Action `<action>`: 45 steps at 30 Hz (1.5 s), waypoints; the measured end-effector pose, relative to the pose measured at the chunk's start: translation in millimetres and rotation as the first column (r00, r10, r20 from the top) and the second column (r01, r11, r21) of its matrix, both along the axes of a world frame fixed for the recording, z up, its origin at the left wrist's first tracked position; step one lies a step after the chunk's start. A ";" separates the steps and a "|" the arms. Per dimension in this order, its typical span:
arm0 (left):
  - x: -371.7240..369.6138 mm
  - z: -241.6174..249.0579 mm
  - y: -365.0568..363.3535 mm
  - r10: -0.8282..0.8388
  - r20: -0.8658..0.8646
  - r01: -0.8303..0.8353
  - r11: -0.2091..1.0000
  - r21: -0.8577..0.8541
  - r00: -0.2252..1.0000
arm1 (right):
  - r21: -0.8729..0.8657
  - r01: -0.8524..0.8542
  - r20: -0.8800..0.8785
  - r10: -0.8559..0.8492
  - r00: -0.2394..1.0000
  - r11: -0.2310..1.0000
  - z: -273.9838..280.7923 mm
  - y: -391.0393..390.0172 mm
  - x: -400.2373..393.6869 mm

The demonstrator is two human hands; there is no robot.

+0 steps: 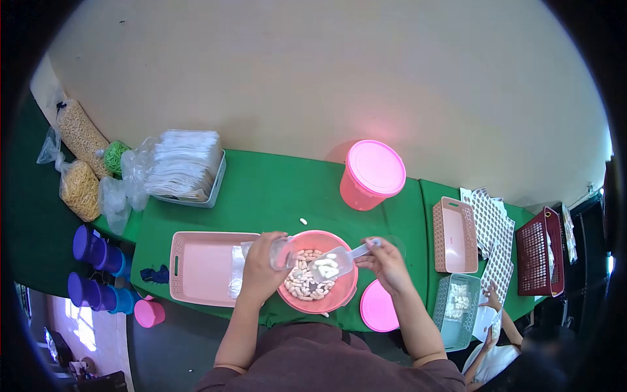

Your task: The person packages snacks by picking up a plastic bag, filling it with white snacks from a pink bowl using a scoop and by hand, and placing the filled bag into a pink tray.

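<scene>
A: Where's the scoop (359, 251)?

B: Over the pink tub (349, 287), its bowl loaded with white capsule-shaped pieces (303, 287). The right hand (386, 262) has its fingers closed round the handle.

A: Good place to hold it?

B: I'd say so. It looks like light, stiff plastic, probably nose-heavy when full, so a firm handle grip should keep it level. The pieces look smooth and hard; they could slide off the lip. At least 2 lie outside the tub.

A: And the left hand (262, 264)?

B: Fingers wrapped round the side of a clear cup (283, 253) at the tub's left edge. The cup seems light, perhaps slick and thin-walled: hold its side gently, leaving the mouth free.
</scene>
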State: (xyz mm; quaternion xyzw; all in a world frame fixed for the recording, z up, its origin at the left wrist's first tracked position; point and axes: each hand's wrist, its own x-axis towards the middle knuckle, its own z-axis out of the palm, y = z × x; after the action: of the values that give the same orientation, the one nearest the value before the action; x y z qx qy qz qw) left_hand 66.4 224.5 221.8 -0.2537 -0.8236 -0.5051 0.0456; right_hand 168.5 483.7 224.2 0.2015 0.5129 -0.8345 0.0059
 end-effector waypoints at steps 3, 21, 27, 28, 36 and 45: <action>5.8 -0.2 12.2 -0.142 -0.138 0.122 0.982 -0.144 0.980 | 0.077 0.137 -0.080 -0.131 0.988 0.988 39.5 -0.2 8.1; 33.4 -0.3 33.1 -0.224 -0.189 0.218 0.975 -0.052 0.956 | 0.268 0.408 -0.372 -0.297 0.879 0.873 78.9 -34.0 31.5; 30.1 7.7 34.2 -0.195 -0.006 0.181 0.897 0.402 0.981 | 0.107 0.552 -0.410 -0.469 0.782 0.827 57.0 -21.2 23.1; 26.9 7.9 32.0 -0.269 0.116 0.183 0.858 0.481 0.956 | 0.206 0.483 -0.349 -0.397 0.849 0.851 43.8 -19.3 21.3; 19.7 -5.6 29.2 -0.441 0.511 -0.022 0.740 0.672 0.738 | 0.880 -0.282 0.160 0.323 0.933 0.381 -26.4 -31.8 23.6; 45.8 -14.5 49.0 -0.369 0.454 -0.032 0.747 0.664 0.811 | 0.732 0.087 -0.332 0.242 0.912 0.676 14.4 -54.5 13.3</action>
State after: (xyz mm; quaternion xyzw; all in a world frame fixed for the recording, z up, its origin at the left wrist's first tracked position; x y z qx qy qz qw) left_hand 112.2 273.5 207.2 -0.1401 -0.5472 -0.8094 -0.1608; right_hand 181.8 429.2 238.6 -0.0117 0.8015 -0.5801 -0.1444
